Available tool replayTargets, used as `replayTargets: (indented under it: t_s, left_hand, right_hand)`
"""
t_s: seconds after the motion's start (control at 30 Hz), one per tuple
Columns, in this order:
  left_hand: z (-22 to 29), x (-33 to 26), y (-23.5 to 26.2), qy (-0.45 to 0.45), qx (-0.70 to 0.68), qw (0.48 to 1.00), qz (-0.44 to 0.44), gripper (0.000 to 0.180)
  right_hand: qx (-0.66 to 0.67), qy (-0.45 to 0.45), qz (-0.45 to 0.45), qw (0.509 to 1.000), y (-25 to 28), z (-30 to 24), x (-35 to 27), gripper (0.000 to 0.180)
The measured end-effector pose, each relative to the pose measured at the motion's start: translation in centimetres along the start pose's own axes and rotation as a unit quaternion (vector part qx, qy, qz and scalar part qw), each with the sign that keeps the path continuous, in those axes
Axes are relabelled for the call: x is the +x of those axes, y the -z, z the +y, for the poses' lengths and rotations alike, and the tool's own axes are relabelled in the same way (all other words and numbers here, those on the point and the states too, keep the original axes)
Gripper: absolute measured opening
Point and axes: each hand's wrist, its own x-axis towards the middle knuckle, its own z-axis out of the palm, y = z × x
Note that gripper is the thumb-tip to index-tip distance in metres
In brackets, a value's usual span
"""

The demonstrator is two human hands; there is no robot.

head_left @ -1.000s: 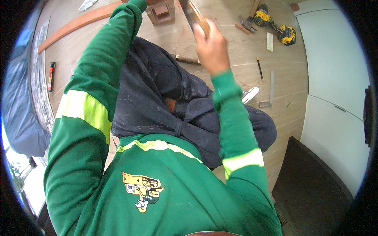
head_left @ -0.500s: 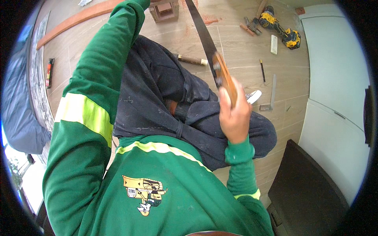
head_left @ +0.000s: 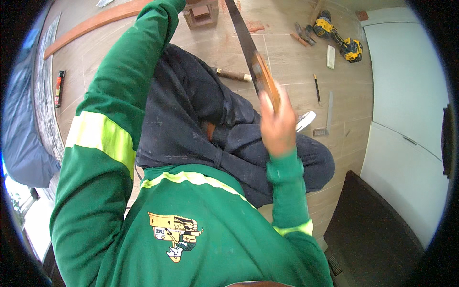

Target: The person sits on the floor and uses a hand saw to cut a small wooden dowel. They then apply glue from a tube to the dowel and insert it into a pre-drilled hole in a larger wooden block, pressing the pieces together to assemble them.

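Note:
My right hand [head_left: 278,125] is closed round the wooden handle of a handsaw [head_left: 244,38]. The dark blade runs up and to the left, past the top edge of the picture, so its far end is hidden. My left arm reaches up to the top edge, and the hand itself is out of the picture. Just right of that sleeve's cuff stands a small box-like wooden piece [head_left: 201,15] with a square opening. Reddish dust [head_left: 256,26] is scattered on the floor beside the blade. My crossed legs lie below the saw.
A long reddish board [head_left: 95,24] lies at upper left. A round stick [head_left: 232,74] is by my knee. To the right are a yellow-black cordless drill [head_left: 337,36], a hammer [head_left: 306,34], a white block [head_left: 330,57], a pencil [head_left: 317,88] and a try square [head_left: 329,115]. White cabinets [head_left: 406,86] stand beyond.
My right hand has moved forward and slightly left with the handsaw, its handle now higher in the picture. My left arm stays nearly in place, its hand slipping from view.

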Motion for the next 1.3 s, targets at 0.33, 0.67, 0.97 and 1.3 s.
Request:
replayTargets:
  t_s: [0.33, 0.67, 0.97, 1.3]
  left_hand:
    - [-9.0, 2.7, -7.8, -0.12, 0.015, 0.982, 0.146, 0.054]
    - [1.0, 0.4, -1.1, -0.028, 0.029, 0.998, 0.049, 0.05]
    - [-4.4, 2.6, -5.4, -0.078, 0.01, 0.993, 0.09, 0.06]
    - [-1.0, 0.1, -0.3, 0.014, 0.023, 1.0, -0.012, 0.061]
  right_hand:
    - [0.006, 0.032, 0.012, 0.999, -8.0, 0.7, 11.9, 0.035]
    - [-0.018, -0.025, 0.007, 1.0, 0.0, -0.7, -1.0, 0.039]
    - [0.008, 0.013, 0.028, 1.0, -7.5, 1.1, 11.7, 0.034]
    - [-0.003, -0.013, -0.004, 1.0, -0.8, -0.1, 0.3, 0.039]
